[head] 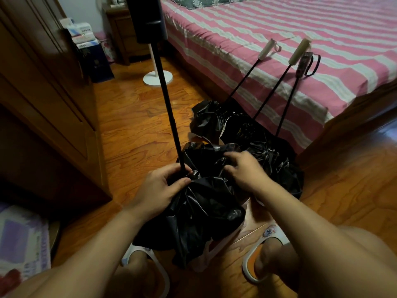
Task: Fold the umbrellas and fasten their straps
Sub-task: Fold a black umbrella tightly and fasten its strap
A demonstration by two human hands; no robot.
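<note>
A person crouching on a wooden floor (133, 117) is working on a black umbrella (199, 207), its crumpled canopy sitting between two slippered feet. The left hand (160, 190) is curling its grip around the base of the upright shaft (166, 100), where the fabric gathers. The right hand (242, 168) is pinching the canopy fabric near the ribs. Three more collapsed umbrellas (247, 127) are lying just beyond, their handles leaning on a pink-striped bed (300, 29).
</note>
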